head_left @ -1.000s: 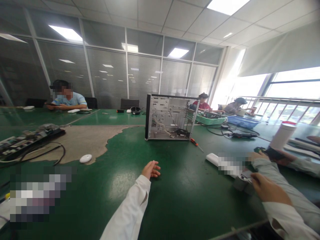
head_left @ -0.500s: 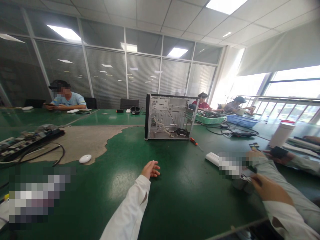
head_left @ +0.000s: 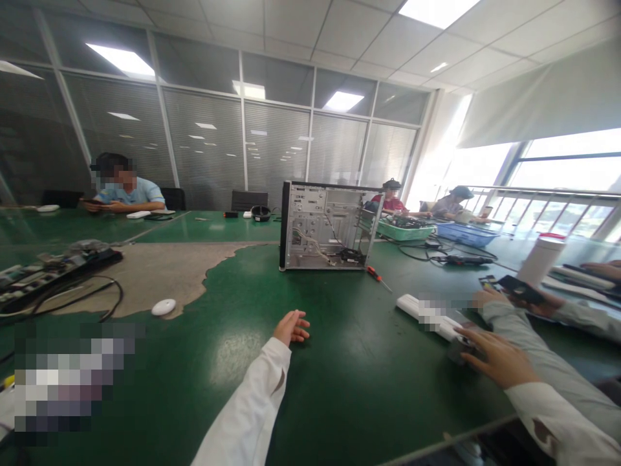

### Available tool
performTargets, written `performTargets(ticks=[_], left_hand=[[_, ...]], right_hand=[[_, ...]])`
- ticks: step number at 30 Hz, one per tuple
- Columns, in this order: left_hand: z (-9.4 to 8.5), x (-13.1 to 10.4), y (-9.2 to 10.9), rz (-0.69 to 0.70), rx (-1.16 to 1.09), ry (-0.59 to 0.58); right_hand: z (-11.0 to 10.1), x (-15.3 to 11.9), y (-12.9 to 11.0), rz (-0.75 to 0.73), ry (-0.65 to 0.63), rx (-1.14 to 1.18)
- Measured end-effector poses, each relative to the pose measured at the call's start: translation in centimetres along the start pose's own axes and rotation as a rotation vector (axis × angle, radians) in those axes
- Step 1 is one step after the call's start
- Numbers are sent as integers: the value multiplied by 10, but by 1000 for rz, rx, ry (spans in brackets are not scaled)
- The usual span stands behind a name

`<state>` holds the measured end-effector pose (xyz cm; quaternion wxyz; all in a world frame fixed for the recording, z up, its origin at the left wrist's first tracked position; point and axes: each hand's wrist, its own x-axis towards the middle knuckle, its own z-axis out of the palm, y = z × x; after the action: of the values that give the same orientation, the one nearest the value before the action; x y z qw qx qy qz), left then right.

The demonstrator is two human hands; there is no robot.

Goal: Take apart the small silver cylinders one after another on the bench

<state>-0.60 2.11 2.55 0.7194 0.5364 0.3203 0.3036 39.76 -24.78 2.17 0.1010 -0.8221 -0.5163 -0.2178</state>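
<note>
- Currently, your left hand point(head_left: 292, 327) is holding nothing; its fingers are curling softly and spreading slightly apart above or on the smooth, glossy green tabletop point(head_left: 339, 401). Contact with the surface is not showing clearly.
- Your right hand point(head_left: 502, 357) is reaching over a small, boxy grey block point(head_left: 455, 353), with its fingers extending across the top and touching it. You cannot tell from this view whether the fingers are pinching it.
- The grey block is sitting at the near end of a long white bar point(head_left: 410, 305) with rounded edges; a blurred patch is covering part of the bar.
- A co-worker's hand point(head_left: 488, 299), in a grey-green sleeve, is working just beyond your right hand.
- Ahead of you, an open computer case point(head_left: 339, 220) is standing upright, exposing bare sheet metal, thin pale wires and a black cable bundle behind a dark front panel.
- A screwdriver point(head_left: 373, 273) with an orange-and-black handle and slim metal shaft is lying beside the lower right corner of the case.
- To the left, a glossy white oval puck point(head_left: 163, 307) is resting on a matte, ragged-edged grey patch point(head_left: 160, 265).
- At right, a cylindrical white bottle point(head_left: 541, 259) with a red top is standing near the co-worker.
</note>
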Motion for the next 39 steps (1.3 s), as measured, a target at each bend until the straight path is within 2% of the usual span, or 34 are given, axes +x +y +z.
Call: performTargets(ticks=[3,4,9,14,18,22,26,30,34,39], left_hand=[[1,-1,1,1,1,4],[1,-2,1,0,3,4],[2,-4,2,16,5,8],[2,-4,2,19,16,12],[2,-1,0,35,37,10],[4,-1,-6,129,128,47],[6,-9,-7,313,340,105],[6,-15,-2,372,484,127],[1,-11,0,409,614,192],[-6,-1,-5,427,710,238]], right_hand=[[0,10,3,-41,-164,77],[-1,12,4,-32,-181,90],[-9,18,1,-55,-125,92],[-33,26,-24,-157,-87,119],[-58,39,-76,-240,-22,204],[-72,54,-158,-356,-77,379],[-68,70,-243,-441,-110,525],[-55,83,-306,-493,-127,585],[-44,87,-339,-524,-100,617],[-23,83,-343,-498,-85,781]])
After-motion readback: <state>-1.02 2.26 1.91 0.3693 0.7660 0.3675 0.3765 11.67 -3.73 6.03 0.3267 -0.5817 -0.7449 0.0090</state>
